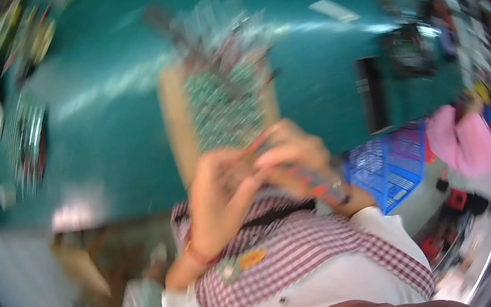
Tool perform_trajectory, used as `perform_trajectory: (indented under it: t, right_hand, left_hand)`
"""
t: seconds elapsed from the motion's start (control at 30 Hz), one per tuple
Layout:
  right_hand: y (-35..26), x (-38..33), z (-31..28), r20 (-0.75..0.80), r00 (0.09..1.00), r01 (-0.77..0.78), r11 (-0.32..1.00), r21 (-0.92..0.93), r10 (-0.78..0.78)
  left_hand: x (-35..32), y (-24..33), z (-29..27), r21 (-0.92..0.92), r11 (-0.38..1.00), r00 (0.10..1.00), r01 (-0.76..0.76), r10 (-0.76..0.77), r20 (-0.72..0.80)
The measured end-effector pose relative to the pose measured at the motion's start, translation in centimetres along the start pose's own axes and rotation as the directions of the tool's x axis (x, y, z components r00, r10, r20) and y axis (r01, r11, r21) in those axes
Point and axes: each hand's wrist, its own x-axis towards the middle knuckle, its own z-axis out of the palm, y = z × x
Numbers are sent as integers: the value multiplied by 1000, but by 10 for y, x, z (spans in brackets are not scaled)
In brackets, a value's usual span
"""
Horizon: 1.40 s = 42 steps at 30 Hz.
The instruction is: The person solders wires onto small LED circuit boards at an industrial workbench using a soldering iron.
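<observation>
Both hands meet at the near edge of a green panel of circuit boards [223,103], which lies on a tan, board-like base [176,113]. My right hand [295,149] is wrapped round a hand tool with red and grey handles [316,184], which looks like pliers or cutters; its tip is lost in the blur. Curled just left of the tool, my left hand [221,179] has its fingertips drawn together, and what they pinch is too smeared to make out. At the panel's far end sits a blurred bunch of wires and clear strips [220,38].
A black oblong object [371,95] lies right on the green table [112,141], near a dark device [410,49]. Bundled thin parts [27,143] lie at left. A blue basket [388,165] stands beside the table's right front, close to a person's pink garment [460,139].
</observation>
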Motion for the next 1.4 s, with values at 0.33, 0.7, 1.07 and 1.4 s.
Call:
perform_trajectory:
  t: [0.33,0.7,1.07,1.4]
  right_hand:
    - [-14,9,-30,-163,984,75,996,37,-68]
    - [-13,-20,-49,-439,830,-243,932,269,343]
    - [10,-39,-16,-302,893,-326,942,75,333]
    - [7,-36,-11,-258,926,-288,958,-10,275]
  left_hand:
    - [-17,3,-13,255,954,984,-155,173,-47]
    - [-13,-24,-30,727,649,855,-225,490,-173]
    - [-11,-41,-32,676,710,870,-198,444,-213]
    - [-12,-42,-30,661,724,873,-197,437,-219]
